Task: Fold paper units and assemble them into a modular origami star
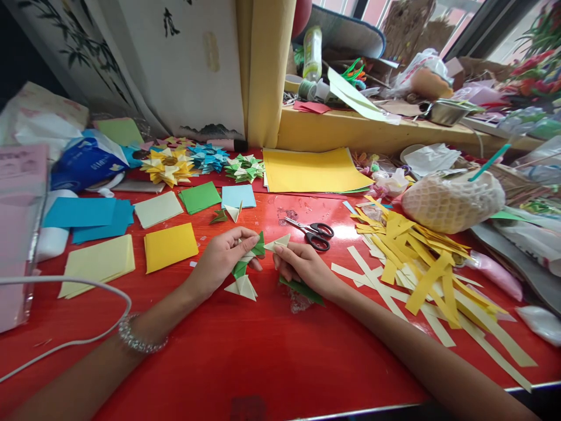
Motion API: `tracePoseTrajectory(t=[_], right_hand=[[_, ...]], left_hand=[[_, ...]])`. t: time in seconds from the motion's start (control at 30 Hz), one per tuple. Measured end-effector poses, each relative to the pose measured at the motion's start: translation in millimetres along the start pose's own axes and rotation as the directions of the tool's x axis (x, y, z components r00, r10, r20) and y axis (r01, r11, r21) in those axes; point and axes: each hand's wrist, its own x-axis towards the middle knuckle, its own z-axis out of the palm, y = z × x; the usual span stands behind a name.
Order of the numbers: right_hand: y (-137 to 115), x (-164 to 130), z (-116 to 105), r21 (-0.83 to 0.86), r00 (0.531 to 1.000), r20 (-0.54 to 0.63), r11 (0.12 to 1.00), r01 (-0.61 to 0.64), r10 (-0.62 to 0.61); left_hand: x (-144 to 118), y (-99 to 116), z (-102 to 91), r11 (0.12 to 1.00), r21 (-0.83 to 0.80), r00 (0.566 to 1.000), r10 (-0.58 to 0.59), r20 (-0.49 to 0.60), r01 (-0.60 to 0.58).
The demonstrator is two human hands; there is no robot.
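My left hand (228,257) is closed on a chain of folded green and cream origami pieces (241,268), one cream point hanging below the fingers. Between thumb and fingertips, my right hand (304,266) pinches a folded cream paper piece (277,242), whose left end meets the green top of the chain. I cannot tell whether it is slotted in. Under my right hand lies a dark green paper piece (302,290), partly hidden. Two small folded pieces, one green (219,217) and one cream (234,212), rest just beyond my left hand.
Black-handled scissors (312,231) lie beyond my right hand. Stacked paper squares, one yellow (170,247), sit at left. Paper strips (416,269) spread at right. Finished paper stars (169,166) and yellow sheets (311,169) line the back. A white cable (127,301) loops at left.
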Motion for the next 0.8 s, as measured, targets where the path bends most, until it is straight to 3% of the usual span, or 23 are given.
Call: tracePoseTrajectory(t=[0.23,0.43,0.63,0.8], right_hand=[[-0.6,0.2,-1.9,0.0,0.999,-0.036,0.999,0.038,-0.038],[0.3,-0.2,-3.5,0.032,0.999,0.047,0.999,0.023,-0.024],[-0.5,-0.5,-3.9,0.009,0.999,0.031,1.0,0.017,-0.017],[-1.8,-1.1,-5.7,0.01,0.991,0.135,1.0,0.009,-0.01]], left_hand=[[0.8,-1.1,-0.6,1.0,0.01,0.999,-0.016,0.032,0.015],[-1.4,-1.8,0.6,1.0,-0.011,1.0,-0.002,0.001,0.002],[-0.4,-1.7,1.0,1.0,0.008,1.0,-0.003,0.026,0.002],[-1.6,-1.9,1.9,1.0,-0.008,0.999,-0.014,0.039,0.014]])
